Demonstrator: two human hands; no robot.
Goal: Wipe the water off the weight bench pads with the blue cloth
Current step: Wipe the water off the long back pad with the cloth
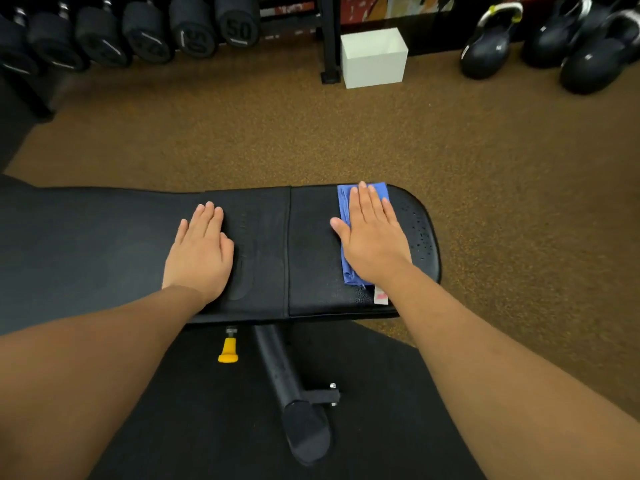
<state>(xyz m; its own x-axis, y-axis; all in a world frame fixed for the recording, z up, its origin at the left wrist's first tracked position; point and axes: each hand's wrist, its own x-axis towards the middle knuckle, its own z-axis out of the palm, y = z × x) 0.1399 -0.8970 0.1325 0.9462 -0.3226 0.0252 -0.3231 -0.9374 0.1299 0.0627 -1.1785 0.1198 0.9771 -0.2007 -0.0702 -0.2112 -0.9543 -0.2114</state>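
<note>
The right grip [372,244] lies flat, fingers straight and together, pressing the folded blue cloth [344,206] onto the short seat pad [311,254] of the black counter [263,237], right of frame centre. Water droplets [420,233] bead on that pad's rounded end, just right of the cloth. The left grip [202,251] rests flat and empty on the long back pad [86,254], left of the seam. A yellow knob [228,351] hangs beneath the counter; dumbbells [194,32] line the upper left.
</note>
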